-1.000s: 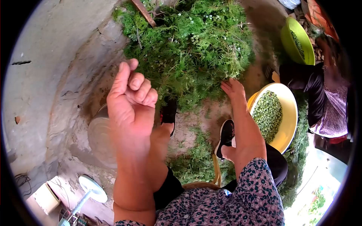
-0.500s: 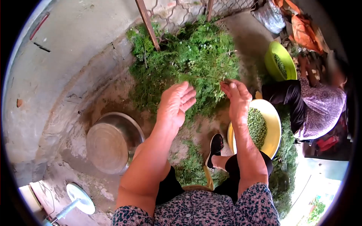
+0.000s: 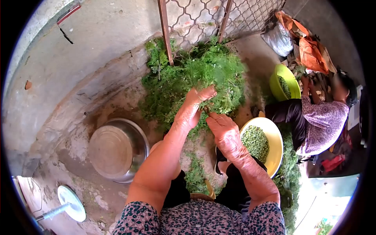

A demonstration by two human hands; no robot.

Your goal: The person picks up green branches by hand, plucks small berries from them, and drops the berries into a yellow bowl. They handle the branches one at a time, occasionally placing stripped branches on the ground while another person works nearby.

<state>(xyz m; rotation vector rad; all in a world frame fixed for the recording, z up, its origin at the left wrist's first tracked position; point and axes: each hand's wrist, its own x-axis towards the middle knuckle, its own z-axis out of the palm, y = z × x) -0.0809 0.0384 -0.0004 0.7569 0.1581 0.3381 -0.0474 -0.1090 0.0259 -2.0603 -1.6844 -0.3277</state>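
Note:
My left hand and my right hand are close together in front of the heap of feathery green branches. The fingers of my right hand are pinched on the brownish stem end of a green sprig. My left hand is curled beside that stem, its thumb side up; what its fingers hold is hidden. To the right of my right forearm is a yellow basin with small round green pods or berries in it.
An upturned metal pot is at left, with a round white-topped stand below. A co-worker sits at right near a green basin, a plastic bag and orange sacking. A metal lattice stands behind the heap.
My hands were apart and have come together, my right hand moving left and down. The view has shifted, showing more of the lattice. The co-worker's face has turned toward the green basin.

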